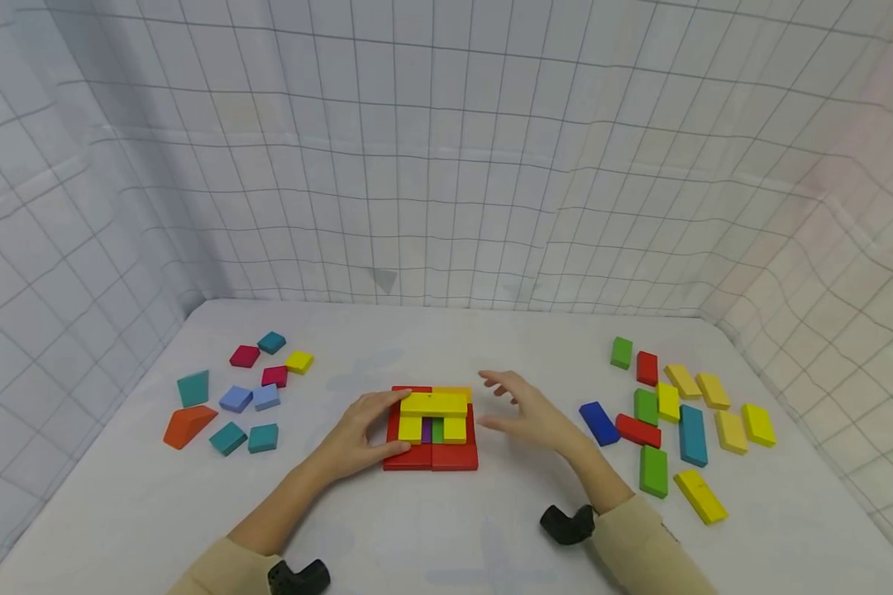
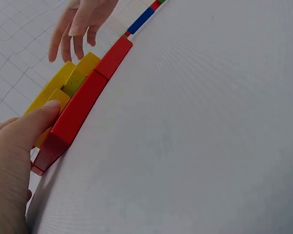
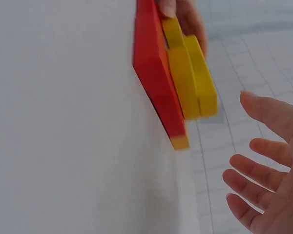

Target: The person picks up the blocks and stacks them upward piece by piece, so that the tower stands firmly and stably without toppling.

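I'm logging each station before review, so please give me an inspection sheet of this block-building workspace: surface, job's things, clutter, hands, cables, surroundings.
Surface: white table, covered in plain cloth.
Job's things: block stack, a red base with yellow blocks on top and green and purple pieces between them.
Clutter: left pile of teal, blue, red, yellow and orange blocks; right pile of green, red, yellow, blue and teal blocks.
Hands: left hand rests on the stack's left side, thumb against the red base; right hand hovers open beside the stack, no grip.
Cables: nothing seen.
Surroundings: white grid-patterned curtain on three sides.
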### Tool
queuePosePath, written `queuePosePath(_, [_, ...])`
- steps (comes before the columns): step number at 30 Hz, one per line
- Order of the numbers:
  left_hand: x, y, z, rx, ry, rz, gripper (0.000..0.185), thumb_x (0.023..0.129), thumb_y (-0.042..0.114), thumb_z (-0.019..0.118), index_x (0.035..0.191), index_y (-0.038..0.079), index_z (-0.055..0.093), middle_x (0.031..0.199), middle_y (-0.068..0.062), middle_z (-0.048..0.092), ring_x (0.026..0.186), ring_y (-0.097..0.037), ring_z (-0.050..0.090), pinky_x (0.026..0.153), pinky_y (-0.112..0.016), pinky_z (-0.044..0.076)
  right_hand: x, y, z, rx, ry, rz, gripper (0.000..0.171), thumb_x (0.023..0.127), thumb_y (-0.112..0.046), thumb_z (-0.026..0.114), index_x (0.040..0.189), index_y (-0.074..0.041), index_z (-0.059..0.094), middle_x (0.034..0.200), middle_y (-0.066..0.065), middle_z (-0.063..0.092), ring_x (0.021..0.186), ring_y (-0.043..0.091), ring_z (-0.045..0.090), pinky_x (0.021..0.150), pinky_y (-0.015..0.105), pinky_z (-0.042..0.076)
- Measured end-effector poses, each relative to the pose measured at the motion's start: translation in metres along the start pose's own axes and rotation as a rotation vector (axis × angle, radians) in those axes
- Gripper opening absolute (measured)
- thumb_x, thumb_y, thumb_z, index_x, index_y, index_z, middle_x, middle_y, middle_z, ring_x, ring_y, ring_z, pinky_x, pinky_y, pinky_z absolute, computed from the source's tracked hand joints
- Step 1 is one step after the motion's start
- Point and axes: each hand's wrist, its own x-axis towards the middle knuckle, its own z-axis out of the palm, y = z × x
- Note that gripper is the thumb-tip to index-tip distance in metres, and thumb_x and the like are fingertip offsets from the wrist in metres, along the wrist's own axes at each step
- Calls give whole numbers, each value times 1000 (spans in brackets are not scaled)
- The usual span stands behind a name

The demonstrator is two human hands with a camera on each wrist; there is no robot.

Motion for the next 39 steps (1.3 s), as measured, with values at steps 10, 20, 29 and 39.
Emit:
queuePosePath(10, [0,0,0,1,9,17,71,73,31,76,134,17,44,129,-7,50,115,-26,44,90,-50,44,-74,65,-80,-117,293,177,53,88,-18,61,134,-2,40,122,23,48,108,37,46,85,52,43])
queuePosePath(20, [0,-1,1,0,9,28,71,73,30,75,135,16,43,131,-8,48,117,-27,43,92,-52,42,-149,99,-105,-261,327,444,56,87,-22,62,131,4,39,119,29,43,104,43,43,83,59,41])
queuePosePath(29, [0,-1,0,13,23,40,72,72,31,77,135,18,43,128,-5,50,115,-24,45,90,-51,44,-174,107,-109,-302,339,562,56,84,-25,65,123,9,45,103,29,48,90,39,50,74,51,48])
queuePosePath(39, [0,0,0,-1,9,19,71,73,32,75,135,17,44,130,-7,49,117,-26,43,92,-52,41,-176,109,-111,-242,329,852,65,83,-30,62,121,18,39,106,35,47,87,38,50,73,45,48])
